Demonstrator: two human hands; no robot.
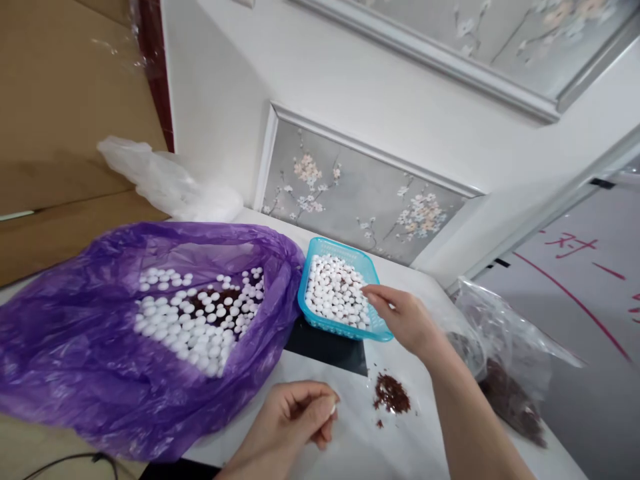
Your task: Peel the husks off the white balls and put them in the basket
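Observation:
My left hand (306,421) is closed in a pinch above the white tabletop, in front of the basket. A small white spot shows at its thumb tip; whether it is a ball or the nail I cannot tell. My right hand (403,317) reaches to the right side of a turquoise plastic basket (307,313), thumb and forefinger pinched together over its contents. What those fingertips hold, if anything, is too small to make out. Small white balls (335,290) fill the basket. A little pile of reddish-brown flakes (393,393) lies between my hands.
To the left spreads an opened purple plastic bag (100,347) with many white balls and some dark brown material inside. A clear bag of brown material (515,400) stands at the right. Behind are a crumpled white bag (175,183), cardboard (65,100) and a panelled wall (215,87).

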